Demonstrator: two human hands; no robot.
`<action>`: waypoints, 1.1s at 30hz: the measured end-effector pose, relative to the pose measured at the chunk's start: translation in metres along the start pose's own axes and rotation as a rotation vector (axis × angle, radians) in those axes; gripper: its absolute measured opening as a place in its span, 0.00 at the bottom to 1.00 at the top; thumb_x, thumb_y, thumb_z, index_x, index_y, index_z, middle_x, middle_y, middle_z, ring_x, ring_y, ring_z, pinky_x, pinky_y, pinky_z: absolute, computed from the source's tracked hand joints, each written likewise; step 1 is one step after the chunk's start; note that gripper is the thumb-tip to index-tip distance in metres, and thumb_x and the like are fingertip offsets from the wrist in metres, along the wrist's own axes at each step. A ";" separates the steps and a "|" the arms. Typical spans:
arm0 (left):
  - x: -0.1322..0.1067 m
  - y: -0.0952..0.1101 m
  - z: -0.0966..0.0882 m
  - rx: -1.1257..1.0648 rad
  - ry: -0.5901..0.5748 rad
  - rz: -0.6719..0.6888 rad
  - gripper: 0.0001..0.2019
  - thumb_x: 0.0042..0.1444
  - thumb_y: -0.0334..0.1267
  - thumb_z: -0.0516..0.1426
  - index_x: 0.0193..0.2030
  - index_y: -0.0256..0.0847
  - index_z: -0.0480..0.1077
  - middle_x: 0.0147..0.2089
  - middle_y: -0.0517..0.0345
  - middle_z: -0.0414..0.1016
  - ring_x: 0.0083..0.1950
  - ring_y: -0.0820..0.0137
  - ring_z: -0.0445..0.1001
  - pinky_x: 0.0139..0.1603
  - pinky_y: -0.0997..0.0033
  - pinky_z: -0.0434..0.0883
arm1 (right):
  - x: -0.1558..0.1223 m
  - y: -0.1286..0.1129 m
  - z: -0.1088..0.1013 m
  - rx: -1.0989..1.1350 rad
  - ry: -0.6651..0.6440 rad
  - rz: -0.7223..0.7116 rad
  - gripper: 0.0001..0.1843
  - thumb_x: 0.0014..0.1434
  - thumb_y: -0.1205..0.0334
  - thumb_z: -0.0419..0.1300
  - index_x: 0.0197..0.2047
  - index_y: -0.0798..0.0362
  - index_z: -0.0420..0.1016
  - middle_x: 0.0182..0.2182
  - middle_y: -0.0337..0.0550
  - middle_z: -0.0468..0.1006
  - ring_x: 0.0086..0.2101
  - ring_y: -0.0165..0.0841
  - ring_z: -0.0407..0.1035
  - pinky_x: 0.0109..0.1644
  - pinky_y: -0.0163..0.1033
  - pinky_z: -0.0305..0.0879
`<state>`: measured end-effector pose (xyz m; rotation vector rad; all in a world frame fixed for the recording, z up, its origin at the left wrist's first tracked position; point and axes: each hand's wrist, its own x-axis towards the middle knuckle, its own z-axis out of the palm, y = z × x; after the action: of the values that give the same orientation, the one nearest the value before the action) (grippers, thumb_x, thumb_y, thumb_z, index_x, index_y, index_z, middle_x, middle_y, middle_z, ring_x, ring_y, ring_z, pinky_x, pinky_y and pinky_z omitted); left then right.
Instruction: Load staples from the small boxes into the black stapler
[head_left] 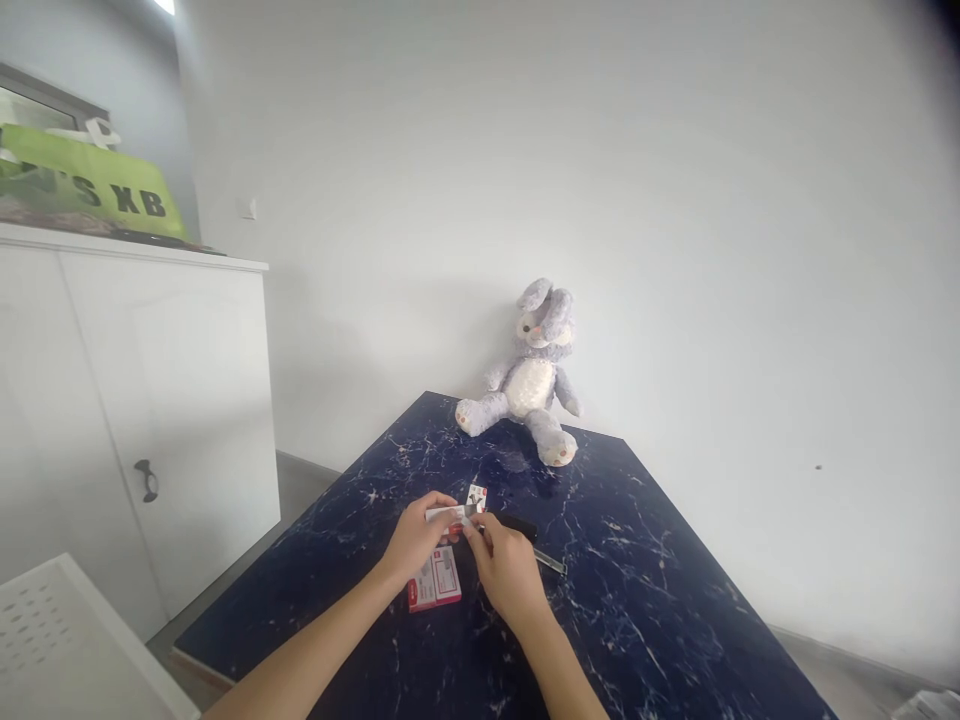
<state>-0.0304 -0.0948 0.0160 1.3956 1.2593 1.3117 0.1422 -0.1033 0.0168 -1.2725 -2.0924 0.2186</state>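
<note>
My left hand [420,535] is closed around a small white and red box [442,514], held just above the dark table. At the box's right end, my right hand [508,565] has its fingers pinched together against it; whether a flap or something small is between them I cannot make out. Below the hands lies a larger red and white box [435,580], flat on the table. A small white card or packet with a dark picture [476,495] is just beyond the fingertips. Partly behind my right hand are a black object [521,526] and a narrow metal strip [551,562], perhaps an opened stapler.
A grey plush rabbit [532,385] sits at the far end of the blue marbled table [645,600], against the white wall. To the left stand a white cabinet [172,400] with a green bag [97,180] on top and a white perforated panel [67,640].
</note>
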 end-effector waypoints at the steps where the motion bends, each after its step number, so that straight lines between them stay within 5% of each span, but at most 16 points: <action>1: 0.000 -0.001 0.002 -0.031 -0.037 -0.014 0.12 0.54 0.47 0.59 0.38 0.40 0.75 0.35 0.55 0.81 0.33 0.64 0.80 0.34 0.69 0.73 | 0.000 0.001 0.001 0.001 0.031 -0.015 0.16 0.71 0.56 0.48 0.48 0.50 0.75 0.35 0.43 0.82 0.34 0.33 0.76 0.36 0.31 0.57; 7: 0.000 -0.007 0.004 -0.129 -0.088 -0.064 0.14 0.54 0.47 0.60 0.41 0.40 0.75 0.38 0.53 0.81 0.34 0.63 0.81 0.37 0.67 0.74 | 0.001 0.006 -0.006 0.002 0.095 0.021 0.15 0.68 0.58 0.51 0.46 0.48 0.79 0.37 0.44 0.82 0.34 0.34 0.75 0.36 0.32 0.57; 12: 0.001 -0.004 0.002 -0.169 -0.125 -0.104 0.14 0.52 0.46 0.63 0.39 0.39 0.75 0.34 0.53 0.81 0.32 0.63 0.80 0.36 0.68 0.73 | 0.003 0.005 -0.014 0.142 0.055 0.035 0.13 0.65 0.56 0.55 0.42 0.46 0.81 0.22 0.36 0.75 0.24 0.30 0.66 0.32 0.32 0.56; 18: -0.002 0.005 0.000 -0.243 -0.130 -0.140 0.16 0.55 0.50 0.62 0.43 0.40 0.74 0.41 0.51 0.81 0.37 0.63 0.81 0.41 0.67 0.74 | 0.010 0.014 -0.021 0.541 0.188 0.352 0.27 0.64 0.42 0.52 0.45 0.56 0.80 0.26 0.40 0.76 0.28 0.32 0.65 0.32 0.33 0.59; 22: -0.006 0.007 0.001 -0.239 -0.202 -0.099 0.17 0.57 0.50 0.62 0.46 0.40 0.73 0.42 0.50 0.81 0.40 0.62 0.81 0.43 0.66 0.74 | 0.011 0.017 -0.019 0.604 0.033 0.286 0.28 0.60 0.39 0.56 0.38 0.56 0.83 0.30 0.40 0.80 0.30 0.34 0.69 0.34 0.33 0.61; 28: -0.011 0.008 0.005 -0.129 -0.242 0.100 0.15 0.61 0.49 0.58 0.49 0.42 0.71 0.47 0.53 0.79 0.46 0.62 0.79 0.48 0.65 0.74 | 0.003 -0.001 -0.010 0.563 0.054 0.233 0.27 0.65 0.43 0.51 0.36 0.55 0.82 0.29 0.41 0.79 0.31 0.35 0.69 0.36 0.34 0.60; 33: -0.008 0.006 0.002 -0.060 -0.124 0.196 0.16 0.64 0.48 0.55 0.54 0.45 0.70 0.52 0.54 0.75 0.54 0.63 0.74 0.54 0.66 0.71 | -0.005 -0.022 0.000 0.562 -0.042 0.113 0.19 0.66 0.49 0.52 0.45 0.52 0.78 0.24 0.37 0.74 0.24 0.31 0.65 0.31 0.32 0.57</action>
<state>-0.0274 -0.1037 0.0202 1.5633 1.0132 1.3592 0.1273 -0.1184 0.0250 -1.0403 -1.8062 0.8257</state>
